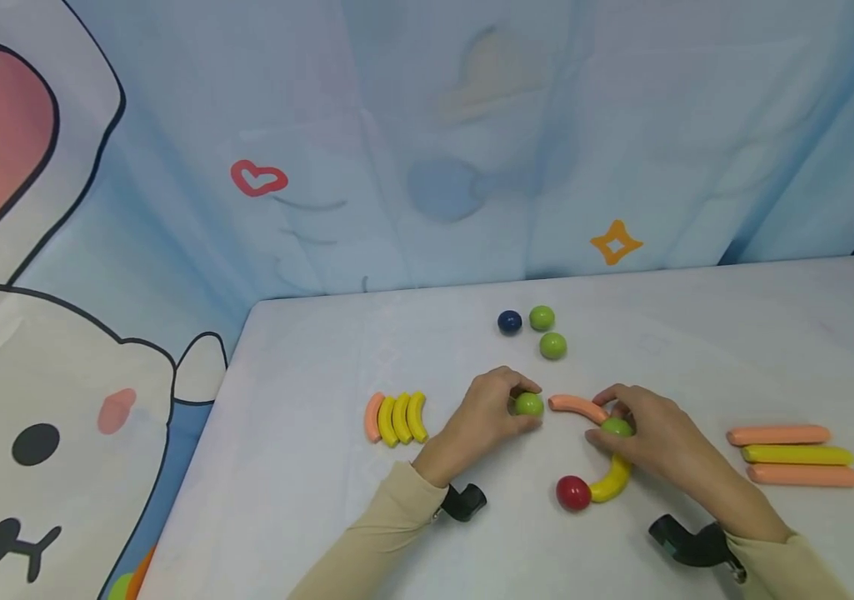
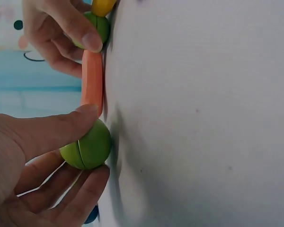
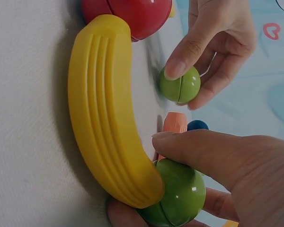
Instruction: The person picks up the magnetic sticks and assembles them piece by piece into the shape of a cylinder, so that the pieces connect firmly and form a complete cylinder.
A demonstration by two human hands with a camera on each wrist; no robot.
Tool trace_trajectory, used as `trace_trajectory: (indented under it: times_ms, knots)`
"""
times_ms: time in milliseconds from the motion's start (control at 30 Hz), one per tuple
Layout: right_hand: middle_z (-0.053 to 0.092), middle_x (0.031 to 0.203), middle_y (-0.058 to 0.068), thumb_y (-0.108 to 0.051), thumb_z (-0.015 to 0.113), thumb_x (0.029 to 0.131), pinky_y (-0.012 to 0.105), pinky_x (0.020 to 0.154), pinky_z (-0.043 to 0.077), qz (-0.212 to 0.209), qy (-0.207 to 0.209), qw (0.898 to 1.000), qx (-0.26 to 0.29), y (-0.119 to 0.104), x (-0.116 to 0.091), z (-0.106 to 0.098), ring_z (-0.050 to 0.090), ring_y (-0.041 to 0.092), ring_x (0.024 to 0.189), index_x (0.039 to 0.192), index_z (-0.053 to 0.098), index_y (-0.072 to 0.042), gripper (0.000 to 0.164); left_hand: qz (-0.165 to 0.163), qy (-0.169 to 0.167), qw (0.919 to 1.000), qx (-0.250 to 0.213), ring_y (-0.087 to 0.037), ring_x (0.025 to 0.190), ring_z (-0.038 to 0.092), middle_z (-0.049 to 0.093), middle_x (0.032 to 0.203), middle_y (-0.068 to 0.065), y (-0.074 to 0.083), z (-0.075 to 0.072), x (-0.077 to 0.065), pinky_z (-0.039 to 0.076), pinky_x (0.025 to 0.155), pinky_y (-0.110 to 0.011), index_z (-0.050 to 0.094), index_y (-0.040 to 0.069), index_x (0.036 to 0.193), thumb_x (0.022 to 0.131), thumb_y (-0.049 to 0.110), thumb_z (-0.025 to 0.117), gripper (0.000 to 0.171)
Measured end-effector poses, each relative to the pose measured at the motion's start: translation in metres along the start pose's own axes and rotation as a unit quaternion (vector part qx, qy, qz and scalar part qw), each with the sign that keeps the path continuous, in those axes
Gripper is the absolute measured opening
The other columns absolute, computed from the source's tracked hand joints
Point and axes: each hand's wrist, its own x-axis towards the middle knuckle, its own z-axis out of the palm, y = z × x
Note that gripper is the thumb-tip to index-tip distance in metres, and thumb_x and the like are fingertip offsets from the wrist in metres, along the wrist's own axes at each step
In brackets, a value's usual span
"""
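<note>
My left hand (image 1: 490, 410) pinches a green ball (image 1: 529, 405) between thumb and fingers, just left of a curved orange stick (image 1: 575, 405). With my right hand (image 1: 655, 429) I grip another green ball (image 1: 616, 427) at the stick's other end. A curved yellow stick (image 3: 106, 113) with grooves runs from this second ball to a red ball (image 1: 573, 493) nearer me. In the right wrist view the yellow stick's tip touches the green ball. Whether the left ball touches the orange stick is hard to tell.
Curved yellow sticks (image 1: 402, 418) and an orange one (image 1: 373, 417) lie in a row at left. Straight orange sticks (image 1: 805, 476) and a yellow one (image 1: 797, 455) are at right. Behind the hands sit a dark blue ball (image 1: 510, 322) and green balls (image 1: 552, 346).
</note>
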Motion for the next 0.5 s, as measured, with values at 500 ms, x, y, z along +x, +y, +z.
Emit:
trace_trajectory:
  times_ms: [500]
  knots:
    - [0.057, 0.084, 0.006, -0.024, 0.086, 0.086, 0.033, 0.062, 0.046, 0.0, -0.003, 1.0, 0.003, -0.0054, -0.0017, 0.0056, 0.051, 0.022, 0.074, 0.122, 0.063, 0.008, 0.054, 0.025, 0.004, 0.9996, 0.014, -0.004, 0.095, 0.058, 0.067, 0.111, -0.003, 0.0029, 0.0057, 0.002, 0.047, 0.084, -0.01, 0.076, 0.004, 0.119, 0.086, 0.002, 0.085, 0.034]
